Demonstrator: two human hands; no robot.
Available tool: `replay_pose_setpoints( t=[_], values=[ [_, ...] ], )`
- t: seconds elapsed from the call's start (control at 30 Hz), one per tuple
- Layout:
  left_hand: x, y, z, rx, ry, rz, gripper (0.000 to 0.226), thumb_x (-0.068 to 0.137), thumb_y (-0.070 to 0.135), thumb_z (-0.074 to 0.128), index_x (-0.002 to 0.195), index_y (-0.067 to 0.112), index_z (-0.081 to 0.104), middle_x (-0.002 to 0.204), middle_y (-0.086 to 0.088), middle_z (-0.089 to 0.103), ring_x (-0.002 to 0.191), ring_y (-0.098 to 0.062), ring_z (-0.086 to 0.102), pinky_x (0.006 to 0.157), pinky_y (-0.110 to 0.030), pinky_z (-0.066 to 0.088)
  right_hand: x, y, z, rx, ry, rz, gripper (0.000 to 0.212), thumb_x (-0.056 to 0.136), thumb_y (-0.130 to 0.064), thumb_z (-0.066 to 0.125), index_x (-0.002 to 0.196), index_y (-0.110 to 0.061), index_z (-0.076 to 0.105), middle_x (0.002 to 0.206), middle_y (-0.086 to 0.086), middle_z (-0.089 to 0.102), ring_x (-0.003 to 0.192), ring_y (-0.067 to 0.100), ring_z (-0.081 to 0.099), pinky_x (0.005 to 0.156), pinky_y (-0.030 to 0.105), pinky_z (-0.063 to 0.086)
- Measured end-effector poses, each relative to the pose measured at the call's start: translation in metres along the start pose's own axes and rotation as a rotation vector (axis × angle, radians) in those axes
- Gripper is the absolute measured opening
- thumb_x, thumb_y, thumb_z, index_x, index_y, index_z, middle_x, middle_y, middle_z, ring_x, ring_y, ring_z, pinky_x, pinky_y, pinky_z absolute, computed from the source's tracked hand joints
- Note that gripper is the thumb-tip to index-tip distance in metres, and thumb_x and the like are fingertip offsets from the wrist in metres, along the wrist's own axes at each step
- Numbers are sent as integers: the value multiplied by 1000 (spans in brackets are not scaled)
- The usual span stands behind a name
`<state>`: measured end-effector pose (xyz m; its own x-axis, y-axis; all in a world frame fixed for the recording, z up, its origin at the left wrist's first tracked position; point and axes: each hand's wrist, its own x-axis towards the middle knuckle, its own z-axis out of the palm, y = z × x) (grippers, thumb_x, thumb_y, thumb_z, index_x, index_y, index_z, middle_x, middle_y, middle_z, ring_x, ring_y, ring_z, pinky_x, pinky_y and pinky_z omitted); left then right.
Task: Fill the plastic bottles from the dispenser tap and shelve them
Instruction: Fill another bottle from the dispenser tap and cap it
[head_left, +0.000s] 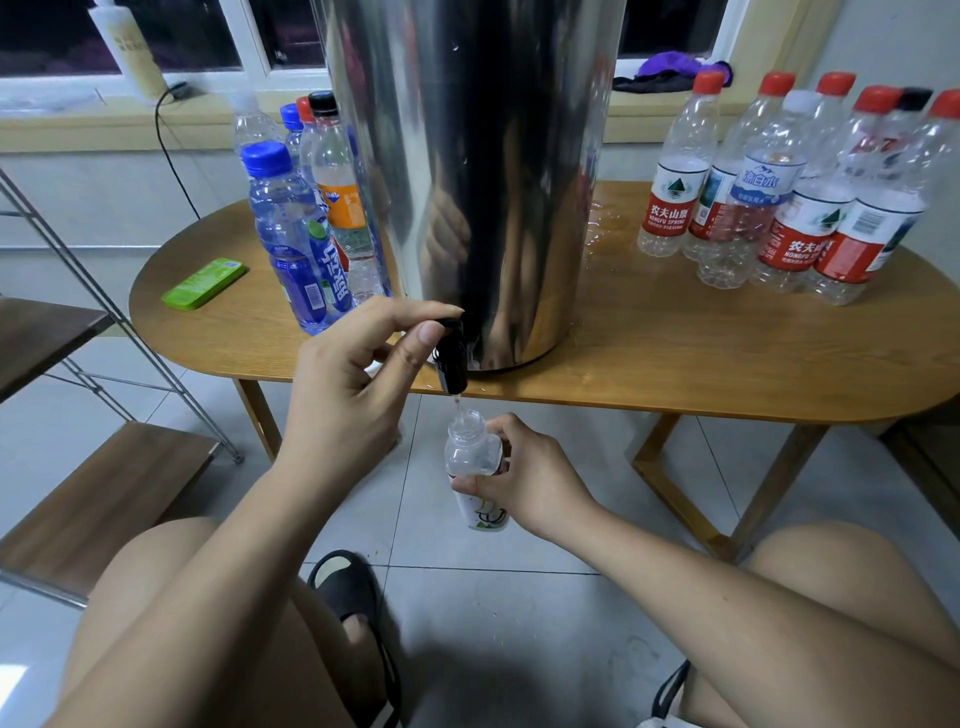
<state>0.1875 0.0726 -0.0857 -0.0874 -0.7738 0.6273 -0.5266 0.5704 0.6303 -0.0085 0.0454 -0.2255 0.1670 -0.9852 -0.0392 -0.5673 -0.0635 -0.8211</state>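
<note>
Under the tap (452, 364), my right fingers (500, 423) grip the bottle (470, 451) to catch water (458, 406) while my left fingers (415, 315) pinch its lever (451, 326).

Head view, down at nearby tap (451, 358)

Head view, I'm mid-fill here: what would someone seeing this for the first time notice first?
The big steel dispenser at the centre of the wooden table dominates, the left hand pinching its black tap at the table's front edge. Just below, the right hand holds a small open bottle under the tap, catching a thin stream. A cluster of red-capped bottles stands on the table's right side.
</note>
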Motion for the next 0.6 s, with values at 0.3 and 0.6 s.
replay_pose_setpoints(
  t=[0.3,0.6],
  values=[
    [0,0,0,-5,-2,-7,18,111,18,64,122,20,79,105,9,75,95,-15,69,77,-33,53,0,-1,-1,-15,8,-7,61,73,-54,95,119,-33,60,111,-16,72,102,6,69,93,40,59],
    [1,0,0,-5,-3,-18,19,111,20,64,122,20,79,106,10,76,95,-16,69,78,-32,51,-2,-3,-3,-22,4,-4,61,75,-51,95,121,-30,61,110,-16,71,102,7,68,92,37,58]
  ],
)
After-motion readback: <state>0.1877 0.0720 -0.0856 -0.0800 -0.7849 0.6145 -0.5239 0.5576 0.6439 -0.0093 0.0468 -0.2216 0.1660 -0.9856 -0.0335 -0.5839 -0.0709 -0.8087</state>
